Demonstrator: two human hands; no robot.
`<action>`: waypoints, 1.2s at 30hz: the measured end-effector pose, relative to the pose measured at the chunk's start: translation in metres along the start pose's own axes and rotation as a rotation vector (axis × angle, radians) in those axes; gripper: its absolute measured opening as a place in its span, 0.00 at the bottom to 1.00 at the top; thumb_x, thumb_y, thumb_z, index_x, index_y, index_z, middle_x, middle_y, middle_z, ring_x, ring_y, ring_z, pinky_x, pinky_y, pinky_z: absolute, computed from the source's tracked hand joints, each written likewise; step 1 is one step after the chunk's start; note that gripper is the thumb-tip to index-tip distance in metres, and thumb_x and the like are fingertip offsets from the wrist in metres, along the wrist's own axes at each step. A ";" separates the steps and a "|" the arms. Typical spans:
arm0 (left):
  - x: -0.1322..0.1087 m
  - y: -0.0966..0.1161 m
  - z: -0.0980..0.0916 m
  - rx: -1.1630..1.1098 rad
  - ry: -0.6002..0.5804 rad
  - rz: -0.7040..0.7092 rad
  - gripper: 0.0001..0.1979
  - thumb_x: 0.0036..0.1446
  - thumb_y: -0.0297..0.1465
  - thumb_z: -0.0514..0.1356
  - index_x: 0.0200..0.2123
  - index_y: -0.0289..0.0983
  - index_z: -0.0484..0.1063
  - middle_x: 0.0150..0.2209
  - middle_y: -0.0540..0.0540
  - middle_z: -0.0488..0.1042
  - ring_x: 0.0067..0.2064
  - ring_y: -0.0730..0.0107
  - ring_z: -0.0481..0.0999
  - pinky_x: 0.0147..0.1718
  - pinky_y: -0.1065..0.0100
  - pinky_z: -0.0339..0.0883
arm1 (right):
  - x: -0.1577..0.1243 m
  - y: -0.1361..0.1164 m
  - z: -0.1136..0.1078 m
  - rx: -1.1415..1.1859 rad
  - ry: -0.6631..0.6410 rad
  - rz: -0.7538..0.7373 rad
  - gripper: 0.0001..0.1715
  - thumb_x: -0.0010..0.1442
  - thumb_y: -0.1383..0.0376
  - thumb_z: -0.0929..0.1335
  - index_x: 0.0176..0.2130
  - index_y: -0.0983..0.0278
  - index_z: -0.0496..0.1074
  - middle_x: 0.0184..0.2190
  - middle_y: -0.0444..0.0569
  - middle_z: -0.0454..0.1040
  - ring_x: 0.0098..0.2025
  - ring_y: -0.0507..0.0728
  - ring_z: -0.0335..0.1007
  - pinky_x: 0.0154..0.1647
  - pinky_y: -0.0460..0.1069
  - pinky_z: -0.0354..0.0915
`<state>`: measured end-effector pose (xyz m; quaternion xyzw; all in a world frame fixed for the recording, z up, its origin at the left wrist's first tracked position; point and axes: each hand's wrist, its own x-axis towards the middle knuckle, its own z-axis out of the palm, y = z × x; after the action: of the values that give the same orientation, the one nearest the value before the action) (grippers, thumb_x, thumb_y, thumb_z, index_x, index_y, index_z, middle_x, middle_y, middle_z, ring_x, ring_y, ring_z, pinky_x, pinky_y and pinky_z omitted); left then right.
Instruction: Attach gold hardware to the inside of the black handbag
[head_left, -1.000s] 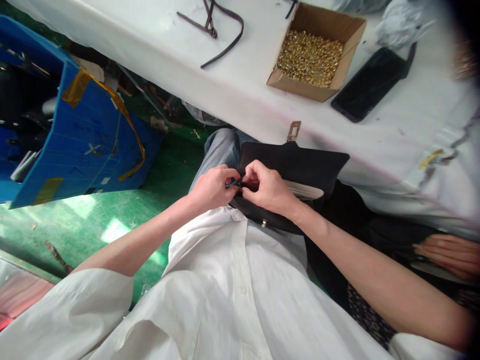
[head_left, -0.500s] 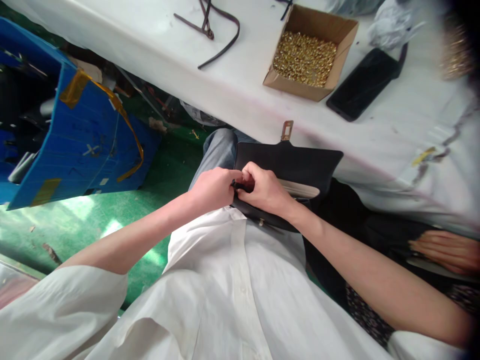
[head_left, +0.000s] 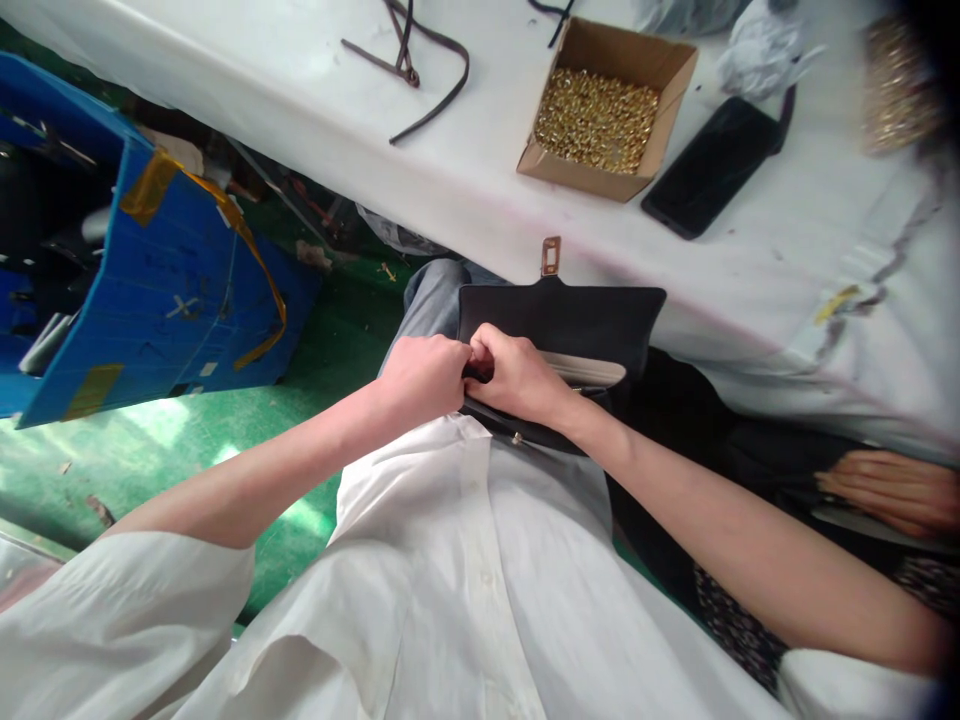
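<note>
A black handbag (head_left: 592,322) rests on my lap with its flap folded back toward the table. From the flap's edge sticks out a gold clasp plate (head_left: 551,258) with a rectangular hole, and a small metal catch (head_left: 517,438) shows on the front. Beige lining (head_left: 589,369) is visible inside. My left hand (head_left: 426,374) is closed at the bag's left end. Against it, my right hand (head_left: 519,376) pinches at the same corner, thumb and forefinger bent. The fingers hide the exact part gripped there.
On the white-covered table (head_left: 480,190) are a cardboard box (head_left: 600,180) of small gold pieces, a black phone (head_left: 712,170), thin dark straps (head_left: 457,90) and a bag of gold pieces (head_left: 892,90). A blue bin (head_left: 180,280) stands left. Another person's hand (head_left: 892,490) is at right.
The handbag has shifted slightly left in view, along with the table things. My hands stay at its left end; the small black bit between them is now mostly covered.
</note>
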<state>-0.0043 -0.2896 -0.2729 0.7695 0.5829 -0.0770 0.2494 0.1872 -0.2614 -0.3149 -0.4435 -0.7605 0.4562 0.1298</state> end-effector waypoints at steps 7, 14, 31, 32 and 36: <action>0.007 -0.015 0.005 -0.104 -0.073 0.071 0.12 0.59 0.25 0.63 0.40 0.40 0.87 0.34 0.38 0.83 0.34 0.52 0.82 0.31 0.61 0.61 | 0.005 -0.009 -0.009 -0.138 -0.146 0.015 0.16 0.57 0.67 0.76 0.39 0.56 0.67 0.33 0.42 0.78 0.33 0.58 0.73 0.32 0.50 0.55; 0.020 -0.042 0.012 -0.511 -0.113 0.175 0.20 0.48 0.20 0.57 0.36 0.37 0.87 0.30 0.48 0.83 0.32 0.63 0.79 0.29 0.66 0.63 | 0.008 -0.029 -0.014 -0.680 -0.156 -0.043 0.11 0.65 0.66 0.76 0.47 0.61 0.76 0.40 0.58 0.85 0.40 0.69 0.82 0.37 0.55 0.55; 0.032 -0.045 0.024 -0.768 -0.144 0.136 0.10 0.49 0.22 0.56 0.28 0.36 0.77 0.23 0.50 0.78 0.27 0.67 0.78 0.25 0.71 0.63 | 0.000 -0.011 -0.026 -0.713 -0.155 -0.313 0.09 0.76 0.65 0.66 0.52 0.63 0.75 0.46 0.55 0.81 0.39 0.61 0.76 0.33 0.56 0.46; 0.032 -0.045 0.025 -0.764 -0.135 0.135 0.09 0.49 0.22 0.56 0.27 0.36 0.76 0.23 0.50 0.78 0.27 0.67 0.78 0.25 0.70 0.63 | 0.000 -0.012 -0.025 -0.714 -0.163 -0.309 0.10 0.76 0.65 0.66 0.52 0.64 0.75 0.46 0.56 0.81 0.38 0.61 0.76 0.33 0.56 0.47; 0.034 -0.049 0.029 -0.790 -0.139 0.145 0.09 0.47 0.23 0.55 0.27 0.36 0.76 0.22 0.50 0.77 0.26 0.67 0.78 0.25 0.70 0.63 | 0.003 -0.011 -0.025 -0.592 -0.163 -0.249 0.09 0.73 0.66 0.68 0.50 0.63 0.77 0.44 0.55 0.83 0.40 0.63 0.78 0.36 0.55 0.54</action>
<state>-0.0348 -0.2647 -0.3260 0.6466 0.4938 0.1189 0.5692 0.1941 -0.2467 -0.2930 -0.3277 -0.9163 0.2300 -0.0115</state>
